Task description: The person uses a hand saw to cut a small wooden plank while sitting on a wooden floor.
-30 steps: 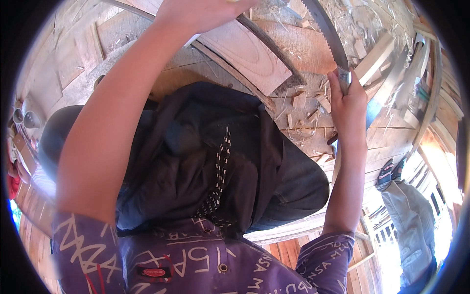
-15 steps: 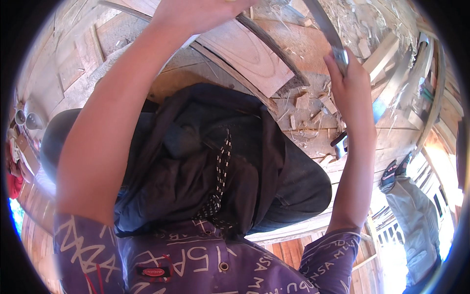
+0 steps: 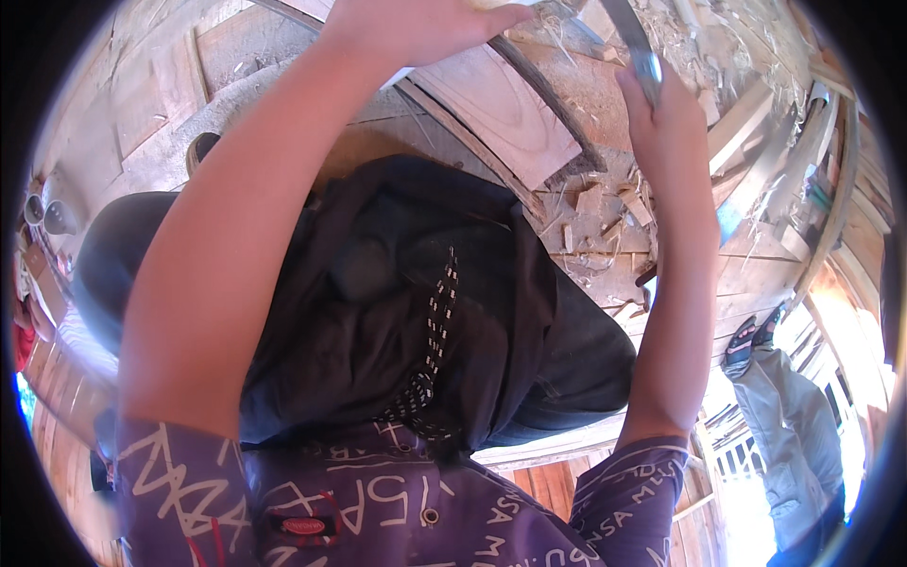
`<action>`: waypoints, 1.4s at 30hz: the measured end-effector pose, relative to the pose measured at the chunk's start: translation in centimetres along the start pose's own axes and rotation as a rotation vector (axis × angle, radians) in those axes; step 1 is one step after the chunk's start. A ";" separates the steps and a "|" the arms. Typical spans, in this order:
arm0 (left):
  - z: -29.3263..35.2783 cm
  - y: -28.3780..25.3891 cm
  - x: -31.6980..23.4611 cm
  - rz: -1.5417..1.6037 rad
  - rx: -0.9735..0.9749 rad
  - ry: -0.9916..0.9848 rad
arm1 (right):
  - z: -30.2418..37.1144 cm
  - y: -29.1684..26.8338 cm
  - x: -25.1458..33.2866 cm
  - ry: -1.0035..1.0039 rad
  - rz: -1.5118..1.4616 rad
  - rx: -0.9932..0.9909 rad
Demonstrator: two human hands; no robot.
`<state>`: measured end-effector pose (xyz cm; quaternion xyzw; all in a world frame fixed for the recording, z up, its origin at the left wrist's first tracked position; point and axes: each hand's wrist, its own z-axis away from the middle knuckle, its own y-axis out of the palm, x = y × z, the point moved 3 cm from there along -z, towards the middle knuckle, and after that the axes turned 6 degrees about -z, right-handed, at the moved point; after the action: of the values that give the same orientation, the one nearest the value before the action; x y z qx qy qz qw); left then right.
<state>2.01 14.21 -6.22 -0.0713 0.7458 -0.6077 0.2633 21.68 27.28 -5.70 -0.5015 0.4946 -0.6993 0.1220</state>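
Observation:
My right hand (image 3: 666, 113) is closed around the handle of a long-bladed knife (image 3: 625, 26). Its curved grey blade rises past the upper edge of the view. At top centre my left hand (image 3: 406, 28) reaches over a flat wooden board (image 3: 505, 113), with the thumb stretched to the right. The other fingers are cut off by the view's edge, so what they hold, if anything, is hidden. Something pale (image 3: 557, 11) shows just beyond the thumb, too little of it to name. The board lies beside dark-edged strips of wood on the floor, in front of my folded legs.
Wood chips and shavings (image 3: 605, 213) litter the plank floor. Lengths of wood (image 3: 742, 123) lie at the right, beside a long curved strip (image 3: 841, 189). Another person's trousered leg (image 3: 784, 425) extends at the lower right. Sunglasses (image 3: 52, 215) are at the far left.
My left hand has shifted right, its thumb now in fuller view. My right hand has moved up and slightly left with the knife. The view itself has shifted a little.

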 end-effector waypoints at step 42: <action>-0.2 -0.7 -0.6 0.008 0.087 -0.038 | 7.0 -3.7 1.5 0.291 -0.012 0.073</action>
<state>2.23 14.46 -5.34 -0.0681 0.7140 -0.6369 0.2827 27.95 24.11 -1.78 -0.3929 0.4783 -0.7829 0.0631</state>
